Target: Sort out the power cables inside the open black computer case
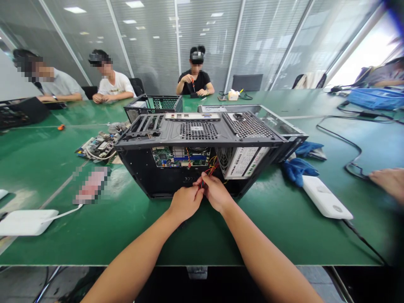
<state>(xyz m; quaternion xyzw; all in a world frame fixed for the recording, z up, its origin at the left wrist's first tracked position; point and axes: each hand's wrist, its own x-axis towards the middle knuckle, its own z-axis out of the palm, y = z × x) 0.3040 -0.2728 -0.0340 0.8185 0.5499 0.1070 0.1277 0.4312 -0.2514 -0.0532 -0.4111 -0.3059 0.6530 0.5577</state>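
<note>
An open black computer case [202,132] lies on its side on the green table [277,227], its open side facing me. Inside it I see a green motherboard [178,155] and a power supply [241,160] with a fan. A bundle of red, yellow and black cables [212,167] runs from the power supply down to my hands. My left hand [184,202] and my right hand [214,191] meet at the case's lower front edge, both pinched on the end of these cables. What sits at the cable end is hidden by my fingers.
Blue gloves [298,168] and a white power brick [326,202] lie right of the case. A loose circuit board [99,147] and a second case [154,105] sit left and behind. Another white device [27,221] is at left. Three people sit across; someone's hand [388,181] rests at right.
</note>
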